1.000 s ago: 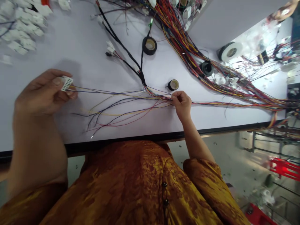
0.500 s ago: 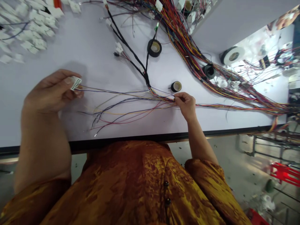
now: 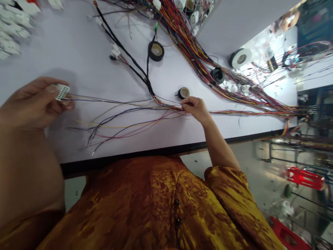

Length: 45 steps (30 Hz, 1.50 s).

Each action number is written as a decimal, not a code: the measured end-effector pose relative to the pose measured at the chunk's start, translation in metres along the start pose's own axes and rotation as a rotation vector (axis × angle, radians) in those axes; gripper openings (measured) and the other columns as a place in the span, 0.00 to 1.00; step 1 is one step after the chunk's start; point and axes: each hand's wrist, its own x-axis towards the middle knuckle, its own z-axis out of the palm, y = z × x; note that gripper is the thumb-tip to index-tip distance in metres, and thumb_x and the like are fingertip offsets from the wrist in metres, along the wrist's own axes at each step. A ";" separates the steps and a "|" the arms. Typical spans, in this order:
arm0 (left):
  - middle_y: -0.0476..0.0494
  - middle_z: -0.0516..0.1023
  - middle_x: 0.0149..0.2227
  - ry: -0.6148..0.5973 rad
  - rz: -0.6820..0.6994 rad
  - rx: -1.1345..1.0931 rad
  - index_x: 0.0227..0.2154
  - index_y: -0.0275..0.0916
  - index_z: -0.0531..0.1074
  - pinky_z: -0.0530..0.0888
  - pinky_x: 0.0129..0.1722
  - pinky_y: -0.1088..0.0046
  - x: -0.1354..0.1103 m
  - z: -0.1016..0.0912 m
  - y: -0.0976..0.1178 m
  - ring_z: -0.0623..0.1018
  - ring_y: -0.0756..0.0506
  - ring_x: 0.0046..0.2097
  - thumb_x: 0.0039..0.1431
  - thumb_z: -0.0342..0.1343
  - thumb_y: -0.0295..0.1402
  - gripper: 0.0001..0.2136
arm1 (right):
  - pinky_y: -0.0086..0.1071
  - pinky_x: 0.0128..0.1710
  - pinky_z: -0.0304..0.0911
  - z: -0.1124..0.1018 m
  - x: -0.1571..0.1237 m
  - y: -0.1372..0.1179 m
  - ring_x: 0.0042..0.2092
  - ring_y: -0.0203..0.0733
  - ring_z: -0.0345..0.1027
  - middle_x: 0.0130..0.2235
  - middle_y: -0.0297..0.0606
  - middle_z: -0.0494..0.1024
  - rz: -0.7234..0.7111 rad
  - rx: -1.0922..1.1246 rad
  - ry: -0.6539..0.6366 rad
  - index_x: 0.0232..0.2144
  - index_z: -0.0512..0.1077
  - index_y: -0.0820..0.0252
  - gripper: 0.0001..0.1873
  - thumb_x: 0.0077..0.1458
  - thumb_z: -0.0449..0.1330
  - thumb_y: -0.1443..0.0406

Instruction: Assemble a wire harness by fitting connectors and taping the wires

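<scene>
My left hand (image 3: 33, 102) is closed on a small white multi-pin connector (image 3: 62, 91), pinched between thumb and fingers at the left of the white table (image 3: 78, 62). Thin coloured wires (image 3: 117, 104) run from the connector to the right, pulled fairly straight. My right hand (image 3: 196, 108) is closed in a pinch on those wires where they join the taped black harness branch (image 3: 145, 78). Loose wire ends (image 3: 104, 132) lie fanned out on the table between my hands.
Three rolls of black tape lie behind the wires: a small roll (image 3: 183, 92), a larger roll (image 3: 156, 50), a third roll (image 3: 217, 74). A thick multicoloured wire bundle (image 3: 208, 66) runs diagonally to the right. White connectors (image 3: 13, 24) are heaped far left. The table's black front edge (image 3: 156, 151) is close.
Both hands keep their grips. The whole view has shifted left as my head turned; my right hand has slid slightly left along the wires.
</scene>
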 end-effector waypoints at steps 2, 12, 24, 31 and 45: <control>0.47 0.73 0.20 -0.055 0.022 0.018 0.37 0.31 0.78 0.72 0.20 0.78 0.000 0.001 0.000 0.72 0.52 0.20 0.53 0.64 0.28 0.09 | 0.29 0.27 0.56 0.006 0.003 0.000 0.25 0.31 0.60 0.22 0.29 0.70 -0.079 -0.101 0.007 0.31 0.76 0.62 0.08 0.45 0.60 0.67; 0.50 0.69 0.18 -0.032 -0.036 -0.005 0.36 0.30 0.75 0.71 0.19 0.80 -0.003 0.008 0.009 0.71 0.53 0.19 0.60 0.56 0.23 0.04 | 0.32 0.28 0.54 0.031 0.014 0.007 0.25 0.33 0.50 0.23 0.28 0.59 -0.209 0.049 0.212 0.27 0.68 0.57 0.08 0.56 0.59 0.61; 0.48 0.71 0.19 -0.034 -0.074 0.012 0.37 0.30 0.74 0.71 0.20 0.78 -0.004 0.011 0.012 0.72 0.51 0.20 0.58 0.57 0.23 0.04 | 0.36 0.37 0.60 0.013 -0.004 0.002 0.31 0.36 0.58 0.32 0.34 0.66 -0.352 -0.220 -0.004 0.34 0.76 0.53 0.04 0.56 0.61 0.63; 0.49 0.71 0.19 -0.008 -0.079 0.056 0.37 0.31 0.74 0.72 0.22 0.79 -0.005 0.010 0.011 0.72 0.52 0.21 0.57 0.61 0.27 0.07 | 0.32 0.31 0.58 0.010 -0.007 0.007 0.29 0.35 0.60 0.28 0.32 0.69 -0.260 -0.078 0.090 0.29 0.76 0.56 0.06 0.54 0.63 0.60; 0.51 0.70 0.19 -0.021 -0.042 0.055 0.36 0.32 0.75 0.72 0.22 0.78 -0.004 0.010 0.010 0.72 0.52 0.21 0.55 0.63 0.28 0.07 | 0.29 0.24 0.50 0.005 -0.016 0.015 0.24 0.31 0.52 0.22 0.27 0.62 -0.097 0.262 0.083 0.28 0.69 0.56 0.19 0.52 0.65 0.48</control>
